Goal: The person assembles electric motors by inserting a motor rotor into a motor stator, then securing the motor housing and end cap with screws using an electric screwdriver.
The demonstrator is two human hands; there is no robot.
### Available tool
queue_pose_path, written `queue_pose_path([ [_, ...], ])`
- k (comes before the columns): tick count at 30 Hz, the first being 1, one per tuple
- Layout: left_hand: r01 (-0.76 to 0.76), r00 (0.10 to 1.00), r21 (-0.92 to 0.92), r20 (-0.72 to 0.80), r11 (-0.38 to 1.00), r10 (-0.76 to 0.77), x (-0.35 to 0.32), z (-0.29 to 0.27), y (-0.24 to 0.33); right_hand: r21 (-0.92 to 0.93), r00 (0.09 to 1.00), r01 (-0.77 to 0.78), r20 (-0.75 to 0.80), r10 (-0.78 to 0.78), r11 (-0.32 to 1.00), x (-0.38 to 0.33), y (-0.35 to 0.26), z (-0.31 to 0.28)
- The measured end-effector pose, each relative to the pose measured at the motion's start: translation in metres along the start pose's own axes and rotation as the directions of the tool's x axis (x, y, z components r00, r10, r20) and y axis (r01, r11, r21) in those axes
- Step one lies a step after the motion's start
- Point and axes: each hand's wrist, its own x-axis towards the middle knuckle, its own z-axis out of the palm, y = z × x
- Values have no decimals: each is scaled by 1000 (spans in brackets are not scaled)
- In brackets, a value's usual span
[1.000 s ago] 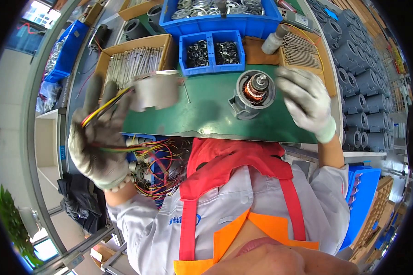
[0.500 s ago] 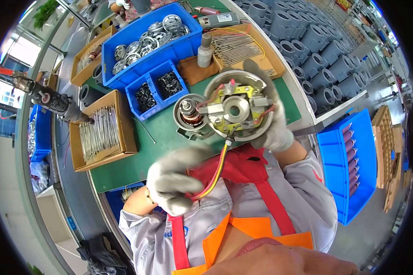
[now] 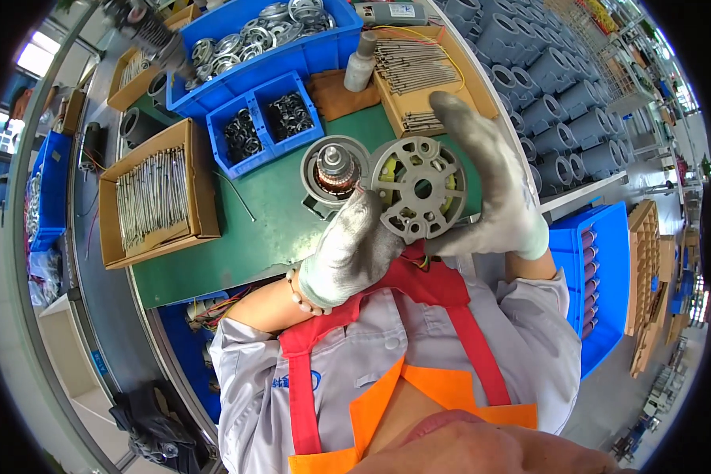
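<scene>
A round metal motor end cover (image 3: 423,189), its holed outer face toward me, is held above the bench. My left hand (image 3: 351,249), in a pale grey-coated glove, is closed on its lower left edge. My right hand (image 3: 502,186), gloved too, stands open at the right: the fingers are spread away from the cover, while the thumb lies by its lower right rim. Just left of the cover stands a motor armature (image 3: 336,170) with copper windings and an upright shaft, inside a grey housing (image 3: 312,178). Yellow parts show through the cover's openings; its wires are mostly hidden.
Behind lie a blue bin (image 3: 268,67) of metal rings and a divided blue tray (image 3: 237,170) of small black parts. Cardboard boxes of long screws flank them (image 3: 201,217). A white bottle (image 3: 360,67) stands on brown cloth. A power screwdriver (image 3: 146,35) hangs far left.
The end cover has been turned over, from its wired inner side to its holed outer face. My left hand has moved from the wires to its edge; my right fingers have spread off it.
</scene>
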Motion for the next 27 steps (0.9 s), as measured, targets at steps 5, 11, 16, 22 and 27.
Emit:
queue_pose_path([
  [5,46,999,117,2,992,-46,-8,-29,-8,286,995,-53,92,27,957,-5,8,16],
  [11,-186,974,847,227,499,-22,-41,-8,65,592,938,-231,-75,338,772,-8,35,20],
  [16,-242,714,923,378,-299,589,-12,-49,72,471,902,-402,55,429,785,23,45,41],
  [22,-235,785,935,343,-265,515,10,-51,79,284,954,-300,66,293,911,41,39,44],
  [27,-222,841,966,259,-134,474,11,-51,86,151,986,-158,73,148,976,48,40,39],
])
